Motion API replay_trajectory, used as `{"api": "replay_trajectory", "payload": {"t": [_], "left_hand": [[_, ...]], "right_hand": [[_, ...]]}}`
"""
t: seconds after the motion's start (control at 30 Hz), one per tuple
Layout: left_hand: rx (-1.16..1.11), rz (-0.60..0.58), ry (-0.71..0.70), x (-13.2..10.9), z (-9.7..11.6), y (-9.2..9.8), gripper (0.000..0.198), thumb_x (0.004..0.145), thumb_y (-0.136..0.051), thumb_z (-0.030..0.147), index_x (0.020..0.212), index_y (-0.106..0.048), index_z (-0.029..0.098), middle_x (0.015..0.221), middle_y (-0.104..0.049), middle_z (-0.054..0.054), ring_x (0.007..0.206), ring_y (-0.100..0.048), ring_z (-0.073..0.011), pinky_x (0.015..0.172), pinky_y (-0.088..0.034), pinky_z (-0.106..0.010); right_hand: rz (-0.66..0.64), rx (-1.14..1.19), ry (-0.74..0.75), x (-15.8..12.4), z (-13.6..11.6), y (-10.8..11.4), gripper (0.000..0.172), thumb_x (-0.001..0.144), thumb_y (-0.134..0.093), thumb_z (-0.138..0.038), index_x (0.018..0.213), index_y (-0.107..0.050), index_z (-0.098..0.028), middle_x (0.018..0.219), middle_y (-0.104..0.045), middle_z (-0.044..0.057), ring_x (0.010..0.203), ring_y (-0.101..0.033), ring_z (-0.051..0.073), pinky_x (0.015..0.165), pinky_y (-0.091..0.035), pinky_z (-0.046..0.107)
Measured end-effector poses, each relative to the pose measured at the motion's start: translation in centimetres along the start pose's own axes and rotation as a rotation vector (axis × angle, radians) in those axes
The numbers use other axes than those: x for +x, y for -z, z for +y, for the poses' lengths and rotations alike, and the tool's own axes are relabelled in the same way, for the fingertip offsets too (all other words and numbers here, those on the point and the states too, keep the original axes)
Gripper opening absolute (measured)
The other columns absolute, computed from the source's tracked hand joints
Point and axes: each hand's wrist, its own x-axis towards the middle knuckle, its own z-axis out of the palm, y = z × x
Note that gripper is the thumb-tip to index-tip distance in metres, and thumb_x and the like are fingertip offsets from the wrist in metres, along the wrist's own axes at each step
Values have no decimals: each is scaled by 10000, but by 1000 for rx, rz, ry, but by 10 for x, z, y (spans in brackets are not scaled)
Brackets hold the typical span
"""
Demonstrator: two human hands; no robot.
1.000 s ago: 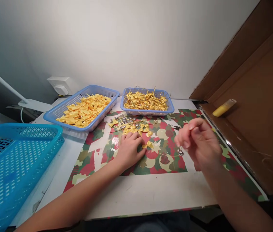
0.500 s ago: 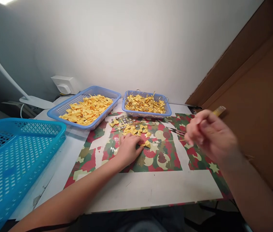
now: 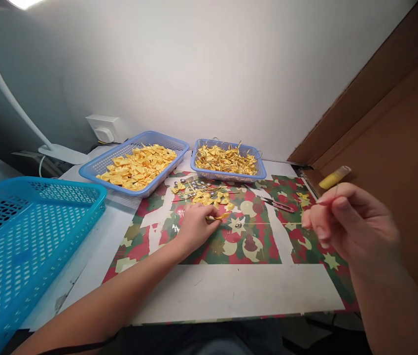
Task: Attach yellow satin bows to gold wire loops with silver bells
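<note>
My left hand [image 3: 198,226] rests on the patterned sheet, its thumb and finger closed on a small yellow ribbon bow [image 3: 221,216]. My right hand [image 3: 359,229] is raised at the right, fingertips pinched together around a thin gold cord [image 3: 271,224]. That cord runs straight leftward over the sheet to a small silver bell [image 3: 238,225]. Just beyond my left hand lie loose yellow bows [image 3: 212,198] and silver bells with cords [image 3: 203,185]. Pink-handled thread snips [image 3: 281,205] lie between my hands. A yellow tube with a clear end [image 3: 334,178] shows behind my right hand.
A blue basket [image 3: 94,173] of yellow bows stands at the back left, another basket [image 3: 227,175] of corded bows beside it. The turquoise basket [image 3: 83,217] sits at the left. A white lamp [image 3: 63,154] stands behind. Cardboard [image 3: 390,123] walls the right side.
My right hand has moved right, bringing more of the snips and the cord into sight. The silver bell now shows right of my left hand, which has stayed by the bow.
</note>
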Motion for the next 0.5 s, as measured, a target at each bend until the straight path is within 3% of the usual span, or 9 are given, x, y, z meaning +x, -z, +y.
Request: {"api": "replay_trajectory", "payload": {"t": [0.17, 0.4, 0.5], "left_hand": [[-206, 29, 69, 1, 5, 5, 70, 751, -734, 281, 764, -723, 213, 831, -751, -35, 817, -632, -228, 749, -461, -365], [-612, -118, 192, -3, 10, 3, 195, 784, -705, 370, 861, -759, 199, 871, -760, -55, 781, -681, -201, 675, -523, -298], [-710, -167, 239, -3, 10, 0, 210, 794, -700, 372, 872, -747, 183, 835, -752, -53, 747, -679, -183, 658, -526, -276]], "right_hand": [[-23, -140, -169, -8, 11, -14, 199, 921, -595, -417, 854, -642, -236, 567, -542, -18, 475, -482, 111, 424, -382, 243], [-197, -181, -341, -14, 48, -49, 162, 965, -489, -376, 988, -587, -249, 621, -488, -34, 531, -448, 117, 460, -358, 234], [-216, -316, -344, -10, 66, -57, 160, 970, -454, -315, 1064, -548, -226, 595, -524, -45, 528, -468, 122, 510, -389, 247]]}}
